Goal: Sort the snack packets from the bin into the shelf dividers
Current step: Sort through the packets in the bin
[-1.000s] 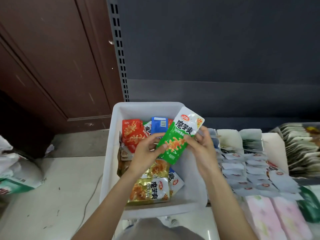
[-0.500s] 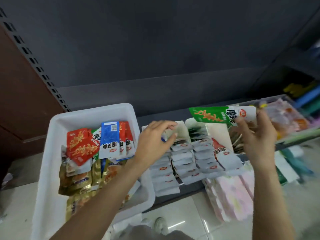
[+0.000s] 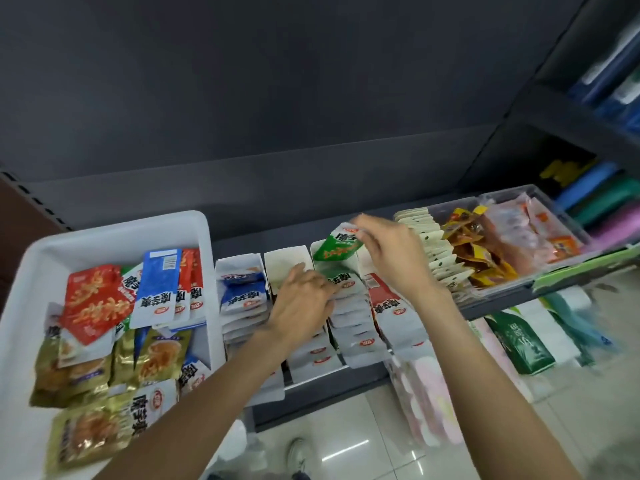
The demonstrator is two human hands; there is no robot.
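At 9 o'clock sits the white bin (image 3: 114, 233), holding red (image 3: 91, 303), blue (image 3: 157, 289) and gold packets (image 3: 86, 434) in a loose heap. Just right of it, on the dark shelf (image 3: 332, 379), stand the white dividers (image 3: 287, 254), four lanes side by side: the first with blue-and-white packets, the next ones with white-backed packets lying in overlapping rows, and the last with a red packet on top.

The left hand (image 3: 301, 306) lies near the centre, palm down, with its fingers spread fairly straight over the rows in the second and third lanes, pressing on the packets.

The green packet (image 3: 341, 245) is at about 12 o'clock from that hand, tilted over the back of the third lane. The right hand (image 3: 394, 254) pinches its white top end between fingertips and thumb; the hand is blurred, so the exact finger hold is unclear.

At 2 o'clock a clear tray (image 3: 505, 285) holds a row of pale sachets, yellow-orange packets and pink ones. At 4 o'clock, below the shelf, stand a green pack (image 3: 523, 341) and pink packs (image 3: 429, 403).
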